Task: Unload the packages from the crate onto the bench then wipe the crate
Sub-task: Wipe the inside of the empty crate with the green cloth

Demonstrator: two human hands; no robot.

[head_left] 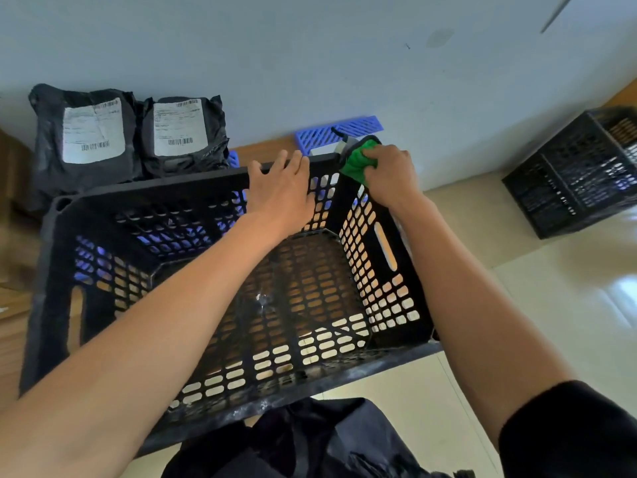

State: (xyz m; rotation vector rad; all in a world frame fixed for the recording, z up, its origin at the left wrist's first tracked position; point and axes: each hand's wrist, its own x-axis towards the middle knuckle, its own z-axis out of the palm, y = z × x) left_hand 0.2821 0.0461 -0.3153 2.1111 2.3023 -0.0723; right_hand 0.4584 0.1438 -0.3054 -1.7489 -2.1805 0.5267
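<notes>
While the black perforated crate (pixel 220 277) sits tilted on the wooden bench (pixel 265 150), hanging over its near edge with its open top facing the camera, the left hand (pixel 281 191) hooks over the crate's far rim, fingers curled round the edge and thumb against the inside wall. At the crate's far right corner the right hand (pixel 389 174) grips a bunched green cloth (pixel 356 163), fingers closed round it and pressing it against the corner's rim. Nothing lies inside the crate; its slotted floor shows pale scuffs. Two black packages (pixel 131 136) with white labels stand side by side at the bench's far left, leaning against the wall and just beyond the crate's far left corner. A blue slotted panel (pixel 339 132) lies along the bench's far edge behind the hands. A second black crate (pixel 575 181) stands on the tiled floor, well apart to the right
</notes>
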